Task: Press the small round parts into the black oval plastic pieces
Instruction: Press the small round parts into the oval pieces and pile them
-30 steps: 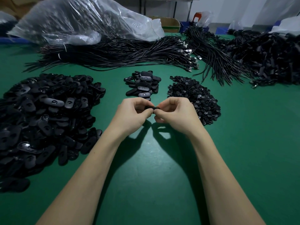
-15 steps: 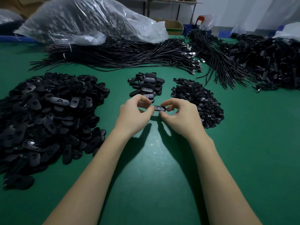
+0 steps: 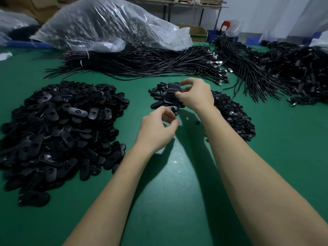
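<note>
The black oval pieces lie in two places: a small heap (image 3: 166,96) in the middle of the green table (image 3: 177,174), and a far larger heap (image 3: 58,126) to your left; the small round parts sit in a dark mound (image 3: 232,116) just right of the small heap, partly hidden behind your right forearm. Your right hand (image 3: 195,94) reaches forward over the small heap, its fingers curled with the tips down among the top pieces; whether they actually pinch one, you cannot tell, since the blur and the black on black hide it. Your left hand (image 3: 158,130) hangs nearer to you, just short of the small heap, thumb and forefinger bent towards each other with a gap between them and nothing visible in that gap; the other fingers curl loosely under. Both forearms run bare from the lower edge, the right one crossing in front of the mound of round parts.

Beyond the heaps, long bundles of black cables (image 3: 142,66) lie across the table; more tangled cables (image 3: 292,75) pile up to the right; a big clear plastic bag (image 3: 106,27) slumps behind the bundles; a cardboard box (image 3: 197,33) stands past it; a metal-legged bench (image 3: 193,8) stands against the pale wall.
</note>
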Motion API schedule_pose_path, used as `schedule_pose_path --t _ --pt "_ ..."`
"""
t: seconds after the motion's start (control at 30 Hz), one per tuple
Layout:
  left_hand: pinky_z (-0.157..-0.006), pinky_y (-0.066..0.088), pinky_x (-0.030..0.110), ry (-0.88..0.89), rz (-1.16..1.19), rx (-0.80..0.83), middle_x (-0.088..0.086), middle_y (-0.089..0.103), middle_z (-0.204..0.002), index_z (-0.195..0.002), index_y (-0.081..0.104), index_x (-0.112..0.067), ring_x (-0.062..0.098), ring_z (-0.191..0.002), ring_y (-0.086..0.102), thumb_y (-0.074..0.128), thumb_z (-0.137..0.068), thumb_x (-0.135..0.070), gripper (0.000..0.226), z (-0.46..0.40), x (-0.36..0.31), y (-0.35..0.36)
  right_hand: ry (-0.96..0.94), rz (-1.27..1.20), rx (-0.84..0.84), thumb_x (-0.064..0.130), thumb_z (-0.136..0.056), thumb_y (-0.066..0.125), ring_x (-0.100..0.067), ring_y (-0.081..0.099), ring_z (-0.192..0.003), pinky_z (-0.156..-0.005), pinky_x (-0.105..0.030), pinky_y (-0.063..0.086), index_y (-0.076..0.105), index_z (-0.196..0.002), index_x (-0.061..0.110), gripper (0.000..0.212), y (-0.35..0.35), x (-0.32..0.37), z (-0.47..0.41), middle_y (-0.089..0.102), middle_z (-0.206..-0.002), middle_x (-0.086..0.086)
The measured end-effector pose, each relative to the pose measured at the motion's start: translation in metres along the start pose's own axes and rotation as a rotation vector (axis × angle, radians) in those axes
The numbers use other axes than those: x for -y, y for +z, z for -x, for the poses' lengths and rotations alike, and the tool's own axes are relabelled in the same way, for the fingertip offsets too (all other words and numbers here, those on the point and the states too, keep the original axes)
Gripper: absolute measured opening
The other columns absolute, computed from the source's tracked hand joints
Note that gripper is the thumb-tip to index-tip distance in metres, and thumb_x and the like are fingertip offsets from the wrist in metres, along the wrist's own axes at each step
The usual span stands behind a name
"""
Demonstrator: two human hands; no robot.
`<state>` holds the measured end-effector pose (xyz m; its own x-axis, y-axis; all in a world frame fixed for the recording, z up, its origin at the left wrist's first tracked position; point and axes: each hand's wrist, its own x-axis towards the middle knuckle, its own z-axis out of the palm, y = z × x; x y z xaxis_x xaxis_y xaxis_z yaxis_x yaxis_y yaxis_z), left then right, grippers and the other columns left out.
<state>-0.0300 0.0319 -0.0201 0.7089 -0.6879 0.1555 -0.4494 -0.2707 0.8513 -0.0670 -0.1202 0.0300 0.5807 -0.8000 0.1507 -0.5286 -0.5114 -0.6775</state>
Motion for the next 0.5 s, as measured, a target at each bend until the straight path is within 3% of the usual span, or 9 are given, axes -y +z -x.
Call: schedule_pose_path --t 0.07,0.13,0.27,0.4,0.5 --pt "-0.06 0.041 0.006 0.006 -0.033 0.02 -0.02 0.069 -0.085 -0.093 0.065 -0.03 -0.005 -0.074 0.062 0.069 -0.09 -0.033 0.006 0.0 0.002 0.0 0.009 0.042 0.043 0.034 -0.087 0.073 -0.019 0.067 -0.104 -0.086 -0.035 0.056 0.065 -0.122 0.035 0.035 0.0 0.0 -0.004 0.071 -0.11 0.005" --pt "-0.068 0.048 0.017 0.019 -0.072 0.043 -0.021 0.069 -0.085 -0.092 0.064 -0.031 -0.002 -0.072 0.064 0.067 -0.089 -0.035 0.006 0.0 0.004 0.002 0.003 0.059 0.048 0.032 -0.087 0.071 -0.02 0.066 -0.104 -0.087 -0.036 0.055 0.067 -0.119 0.032 0.032 0.001 -0.004 -0.001 0.071 -0.112 0.002" --pt "-0.083 0.057 0.039 0.043 -0.173 0.098 -0.017 0.069 -0.086 -0.093 0.062 -0.032 0.012 -0.082 0.067 0.064 -0.089 -0.037 0.007 0.002 0.001 0.006 -0.082 0.053 0.163 0.026 -0.088 0.068 -0.016 0.069 -0.092 -0.081 -0.034 0.058 0.075 -0.093 0.028 0.008 0.001 -0.011 0.009 0.073 -0.093 0.006" --pt "-0.084 0.056 0.039 0.058 -0.243 0.131 -0.017 0.066 -0.084 -0.091 0.059 -0.032 0.016 -0.085 0.065 0.065 -0.089 -0.037 0.008 0.004 0.001 0.006 -0.225 0.141 0.39 0.029 -0.092 0.069 0.0 0.06 -0.075 -0.058 -0.012 0.042 0.075 -0.091 0.032 0.007 0.0 0.002 0.016 0.067 -0.08 0.016" --pt "-0.084 0.056 0.038 0.046 -0.251 0.143 -0.016 0.065 -0.081 -0.094 0.059 -0.032 0.019 -0.087 0.065 0.065 -0.09 -0.035 0.008 0.004 0.001 0.006 -0.294 0.165 0.472 0.032 -0.093 0.068 0.002 0.058 -0.072 -0.056 -0.016 0.041 0.076 -0.096 0.031 0.009 0.0 0.022 0.02 0.066 -0.079 0.016"
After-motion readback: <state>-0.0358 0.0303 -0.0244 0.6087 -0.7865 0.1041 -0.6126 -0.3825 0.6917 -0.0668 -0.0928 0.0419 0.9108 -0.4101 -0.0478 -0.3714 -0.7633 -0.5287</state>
